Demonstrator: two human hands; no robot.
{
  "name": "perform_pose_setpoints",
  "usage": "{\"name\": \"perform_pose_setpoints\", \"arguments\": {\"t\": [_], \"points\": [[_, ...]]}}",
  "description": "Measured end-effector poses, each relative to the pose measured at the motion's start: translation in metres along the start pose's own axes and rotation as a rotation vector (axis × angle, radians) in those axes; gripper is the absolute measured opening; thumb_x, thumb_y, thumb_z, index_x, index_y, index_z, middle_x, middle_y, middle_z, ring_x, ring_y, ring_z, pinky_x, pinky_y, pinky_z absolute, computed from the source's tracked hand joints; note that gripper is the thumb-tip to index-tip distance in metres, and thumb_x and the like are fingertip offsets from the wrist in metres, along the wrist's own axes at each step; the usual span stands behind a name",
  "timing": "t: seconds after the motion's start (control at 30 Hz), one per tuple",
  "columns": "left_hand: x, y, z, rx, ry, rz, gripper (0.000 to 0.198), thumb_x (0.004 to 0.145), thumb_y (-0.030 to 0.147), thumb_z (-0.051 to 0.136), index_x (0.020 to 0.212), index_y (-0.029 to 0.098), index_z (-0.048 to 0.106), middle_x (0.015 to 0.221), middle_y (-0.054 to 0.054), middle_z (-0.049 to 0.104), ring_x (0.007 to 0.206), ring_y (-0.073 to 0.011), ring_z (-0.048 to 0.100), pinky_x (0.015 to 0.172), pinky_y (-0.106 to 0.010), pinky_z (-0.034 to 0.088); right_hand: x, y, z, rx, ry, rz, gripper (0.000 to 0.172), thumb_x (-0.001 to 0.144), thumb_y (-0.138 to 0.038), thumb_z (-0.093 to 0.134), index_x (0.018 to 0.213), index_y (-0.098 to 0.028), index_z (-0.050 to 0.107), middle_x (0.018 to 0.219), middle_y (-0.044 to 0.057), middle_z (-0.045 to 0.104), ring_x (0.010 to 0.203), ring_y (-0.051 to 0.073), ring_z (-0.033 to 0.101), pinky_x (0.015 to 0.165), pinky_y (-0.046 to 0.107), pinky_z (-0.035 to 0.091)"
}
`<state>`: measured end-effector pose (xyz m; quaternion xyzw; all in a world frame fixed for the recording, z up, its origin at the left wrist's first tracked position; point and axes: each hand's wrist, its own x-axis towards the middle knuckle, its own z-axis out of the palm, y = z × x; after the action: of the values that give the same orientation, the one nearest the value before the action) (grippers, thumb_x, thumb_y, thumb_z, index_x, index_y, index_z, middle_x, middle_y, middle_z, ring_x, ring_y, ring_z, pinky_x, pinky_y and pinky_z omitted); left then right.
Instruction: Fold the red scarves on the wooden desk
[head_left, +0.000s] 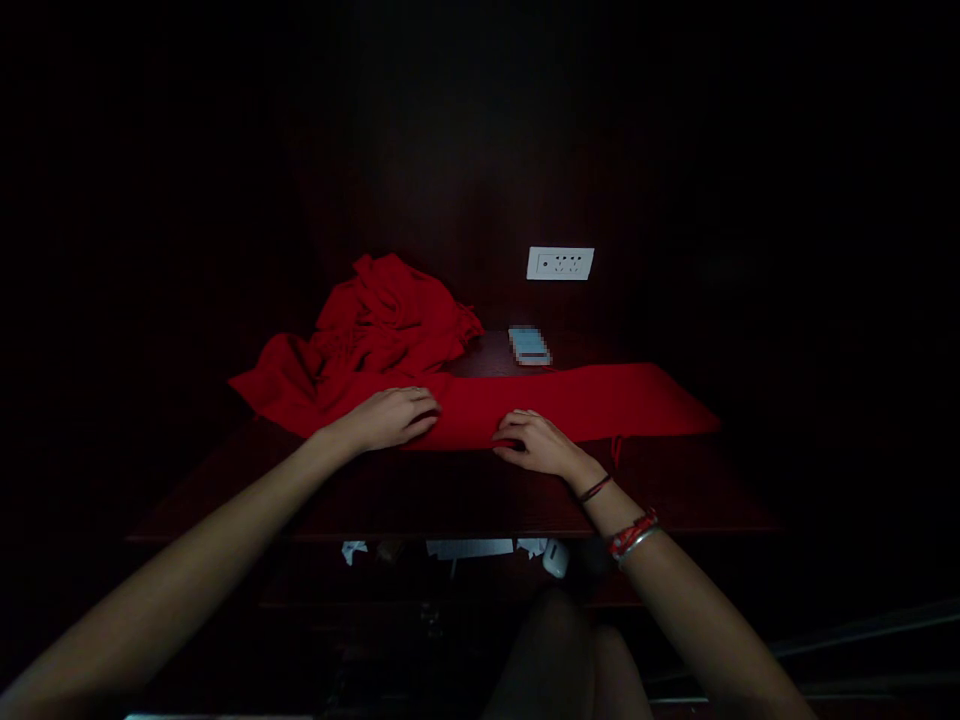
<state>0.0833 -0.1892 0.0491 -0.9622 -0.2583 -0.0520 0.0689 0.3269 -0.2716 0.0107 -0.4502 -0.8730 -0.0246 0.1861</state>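
Note:
A red cloth (592, 400) lies spread as a long flat band across the dark desk, with its left part bunched into a loose heap (382, 315). My left hand (397, 415) rests on the band's left half, palm down, fingers stretched out and slightly bent. Farther right, my right hand (536, 440) lies at the band's near edge, fingers slightly curved and touching the cloth. Neither hand visibly grips the fabric. A small loop of red thread (616, 450) hangs off the near edge to the right of my right hand.
Behind the cloth lies a phone-like item (529, 345), its face blurred. A white socket plate (561, 263) is on the back wall. Below the desk's front edge (465, 535), an open drawer or shelf holds papers (469, 548) and a small white case (555, 558).

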Motion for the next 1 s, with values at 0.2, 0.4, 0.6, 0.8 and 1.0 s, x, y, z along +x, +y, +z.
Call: {"name": "perform_pose_setpoints", "arguments": {"t": [0.2,0.4,0.6,0.8,1.0], "points": [[0.038,0.007,0.049,-0.128,-0.078,-0.037,0.047,0.083,0.046,0.02,0.124,0.026,0.027,0.134,-0.003,0.022,0.12,-0.0185,0.019,0.096,-0.037,0.018,0.005,0.011,-0.004,-0.038,0.026,0.152,0.035,0.084,-0.035,0.029,0.099,-0.018,0.056,0.094,0.006,0.056,0.091,0.015,0.046,0.083,0.031,0.03],[0.034,0.001,0.053,-0.184,-0.213,-0.124,0.052,0.079,0.054,0.018,0.127,0.035,0.013,0.136,0.002,0.009,0.123,-0.0246,0.005,0.094,-0.052,0.008,0.001,0.022,0.011,-0.078,-0.171,0.361,0.053,0.08,-0.053,0.022,0.125,-0.026,0.028,0.132,0.007,0.026,0.12,0.022,0.02,0.094,0.042,0.016],[0.04,0.0,0.043,-0.221,-0.352,-0.284,0.063,0.071,0.064,0.023,0.126,0.037,0.01,0.136,-0.001,0.002,0.122,-0.0315,-0.002,0.086,-0.062,0.004,0.004,0.026,0.009,-0.024,-0.347,0.428,0.057,0.079,-0.056,0.013,0.129,-0.028,0.016,0.136,0.003,0.011,0.123,0.021,0.006,0.097,0.042,0.007],[0.061,0.002,0.044,-0.208,-0.233,-0.228,0.058,0.076,0.058,0.017,0.127,0.032,0.014,0.137,-0.003,0.002,0.123,-0.0252,-0.002,0.092,-0.055,0.005,0.02,0.021,-0.006,-0.018,-0.4,0.436,0.061,0.078,-0.055,0.021,0.129,-0.022,0.019,0.136,0.006,0.012,0.123,0.024,0.003,0.096,0.048,0.005],[0.068,0.005,0.064,-0.169,-0.185,-0.224,0.061,0.074,0.061,0.019,0.128,0.031,0.013,0.136,-0.004,0.008,0.122,-0.0274,0.004,0.093,-0.052,0.008,0.013,0.023,0.006,-0.021,-0.362,0.45,0.063,0.078,-0.057,0.014,0.13,-0.022,0.011,0.136,0.004,0.008,0.123,0.023,0.002,0.096,0.047,0.003]]}}
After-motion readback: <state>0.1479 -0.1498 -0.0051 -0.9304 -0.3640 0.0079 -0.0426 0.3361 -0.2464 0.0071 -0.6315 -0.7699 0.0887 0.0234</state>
